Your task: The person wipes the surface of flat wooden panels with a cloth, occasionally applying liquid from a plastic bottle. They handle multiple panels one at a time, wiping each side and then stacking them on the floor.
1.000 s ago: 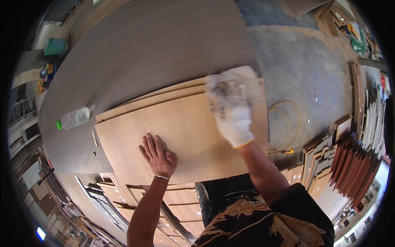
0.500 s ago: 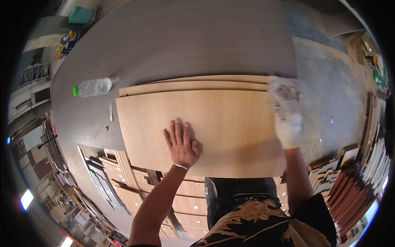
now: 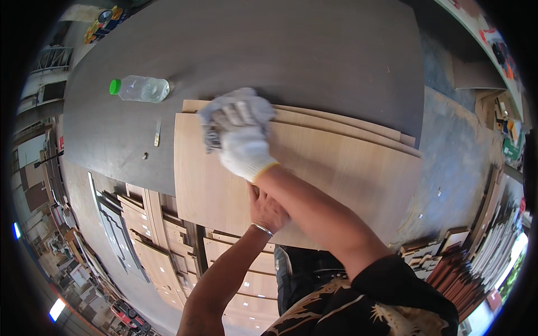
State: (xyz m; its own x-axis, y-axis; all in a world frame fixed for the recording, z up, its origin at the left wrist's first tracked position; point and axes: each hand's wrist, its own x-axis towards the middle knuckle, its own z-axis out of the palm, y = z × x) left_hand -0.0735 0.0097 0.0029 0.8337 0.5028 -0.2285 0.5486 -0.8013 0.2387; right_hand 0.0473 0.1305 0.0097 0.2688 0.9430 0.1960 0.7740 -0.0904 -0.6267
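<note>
A light wooden panel lies on top of two more panels on a large grey tabletop. My right hand, in a white glove, reaches across to the panel's far left corner and is shut on a crumpled white-grey cloth that presses on the wood. My bare left hand lies flat on the panel's near edge with a bracelet at the wrist. My right forearm crosses over its fingers and hides them.
A clear plastic bottle with a green cap lies on its side left of the panels. A small metal strip and a tiny screw lie near it. Stacked wooden frames fill the floor at left, and more boards at right.
My right hand with the cloth has swept from the panel's right end across to its far left corner. My left hand stays pressed on the near edge.
</note>
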